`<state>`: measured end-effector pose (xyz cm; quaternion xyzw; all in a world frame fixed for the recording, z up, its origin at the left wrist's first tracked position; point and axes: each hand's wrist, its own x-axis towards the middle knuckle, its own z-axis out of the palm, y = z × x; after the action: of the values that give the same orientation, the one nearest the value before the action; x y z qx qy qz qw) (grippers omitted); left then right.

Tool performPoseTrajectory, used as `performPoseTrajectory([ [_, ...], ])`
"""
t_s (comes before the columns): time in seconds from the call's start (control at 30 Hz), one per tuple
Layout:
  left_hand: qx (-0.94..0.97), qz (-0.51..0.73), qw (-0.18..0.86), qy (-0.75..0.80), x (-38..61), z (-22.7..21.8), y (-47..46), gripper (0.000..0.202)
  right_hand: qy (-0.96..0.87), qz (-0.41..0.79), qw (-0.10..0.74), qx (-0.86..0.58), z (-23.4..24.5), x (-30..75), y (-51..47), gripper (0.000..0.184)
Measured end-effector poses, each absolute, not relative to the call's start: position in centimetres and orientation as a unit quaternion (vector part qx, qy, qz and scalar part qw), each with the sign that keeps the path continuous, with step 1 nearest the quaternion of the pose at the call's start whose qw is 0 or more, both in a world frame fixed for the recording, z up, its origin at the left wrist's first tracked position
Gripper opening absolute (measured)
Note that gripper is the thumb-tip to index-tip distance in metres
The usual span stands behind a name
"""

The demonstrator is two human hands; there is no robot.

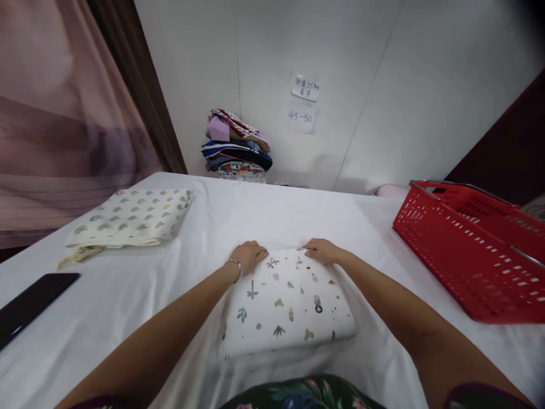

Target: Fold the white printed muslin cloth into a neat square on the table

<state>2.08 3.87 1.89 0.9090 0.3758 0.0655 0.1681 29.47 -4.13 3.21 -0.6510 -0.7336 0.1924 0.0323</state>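
A white cloth (289, 307) with small plant and animal prints lies folded into a thick, neat pad on the bed-like white surface in front of me. My left hand (247, 258), with a thin bracelet at the wrist, is closed on its far left corner. At the far right corner my right hand (322, 251) grips the cloth with bent fingers. Both thumbs rest near the top edge, and the fingertips are partly hidden. A second folded cloth (131, 218), cream with grey mushroom-like prints, lies to the left, apart from both hands.
On the right stands a red perforated basket (472, 250) with metal handles. A black phone-like slab (32, 301) lies at the left edge. Beyond the white-covered surface (293, 210), a pile of folded fabrics (238, 150) stands against the wall. A curtain (72, 125) hangs at left.
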Motion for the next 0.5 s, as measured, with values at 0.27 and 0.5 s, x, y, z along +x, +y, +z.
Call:
performPoseTrajectory([
  [0.27,0.903,0.035,0.216,0.37,2.3,1.5,6.4,0.033,-0.699,0.276,-0.06,-0.657,4.8,30.1,-0.7,0.038],
  [0.5,0.893,0.013,0.246,0.376,2.6,2.4,6.2,0.03,-0.661,0.362,-0.109,-0.648,5.6,30.0,1.1,0.035],
])
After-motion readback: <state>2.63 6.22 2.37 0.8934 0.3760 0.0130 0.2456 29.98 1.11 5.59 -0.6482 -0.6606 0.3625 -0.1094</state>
